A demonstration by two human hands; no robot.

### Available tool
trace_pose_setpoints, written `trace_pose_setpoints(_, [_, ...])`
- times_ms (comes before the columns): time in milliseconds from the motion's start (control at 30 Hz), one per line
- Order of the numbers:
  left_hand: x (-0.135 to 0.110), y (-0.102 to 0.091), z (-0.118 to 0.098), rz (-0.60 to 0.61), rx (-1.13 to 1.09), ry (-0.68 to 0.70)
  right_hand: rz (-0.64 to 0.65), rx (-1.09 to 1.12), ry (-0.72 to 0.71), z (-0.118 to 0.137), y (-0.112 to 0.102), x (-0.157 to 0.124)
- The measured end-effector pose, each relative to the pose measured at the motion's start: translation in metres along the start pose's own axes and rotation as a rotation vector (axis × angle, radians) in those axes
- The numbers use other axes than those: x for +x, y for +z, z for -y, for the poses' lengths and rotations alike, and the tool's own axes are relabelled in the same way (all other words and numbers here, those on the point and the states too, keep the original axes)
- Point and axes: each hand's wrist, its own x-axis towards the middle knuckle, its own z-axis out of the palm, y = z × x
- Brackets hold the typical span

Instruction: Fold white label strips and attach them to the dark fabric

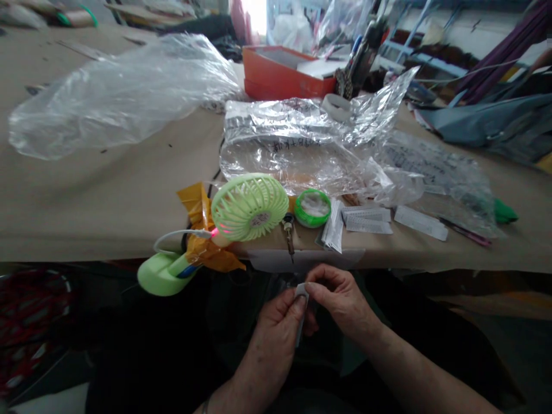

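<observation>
Over my lap, just in front of the table edge, my left hand (276, 328) pinches a small whitish strip (302, 290) between thumb and fingers. The fingertips of my right hand (340, 293) close on the strip's upper end. Its lower part hangs down behind my left thumb, and what it is made of I cannot make out. On the table edge above my hands lie a screwdriver-like tool (288, 236), a green round tub (313, 208) with white stuff inside, and stacks of printed white strips (366, 219).
A green fan (250, 207) is fixed with orange tape (215, 253) at the table edge, left of the tub. Behind lie clear plastic bags (297, 149), a tape roll (337, 107) and an orange box (284, 75). Pink-handled tweezers or scissors (468, 233) rest at right.
</observation>
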Motion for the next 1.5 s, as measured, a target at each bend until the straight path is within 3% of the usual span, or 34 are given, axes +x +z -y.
trace_pose_setpoints(167, [0.003,-0.011,-0.007,-0.116,0.153,0.129,-0.092,-0.183,-0.115,0.009,0.005,0.008])
trace_pose_setpoints(367, [0.009,-0.023,-0.019,-0.261,0.369,0.378,-0.142,-0.307,-0.215,0.016,0.011,0.014])
trace_pose_setpoints(700, [0.017,-0.025,-0.022,-0.304,0.624,0.607,-0.178,-0.486,-0.327,0.02,0.012,0.017])
trace_pose_setpoints(900, [0.018,-0.025,-0.022,-0.332,0.656,0.648,-0.195,-0.526,-0.371,0.021,0.013,0.018])
trace_pose_setpoints(1500, [0.024,-0.025,-0.024,-0.311,0.62,0.589,-0.224,-0.479,-0.394,0.017,0.013,0.023])
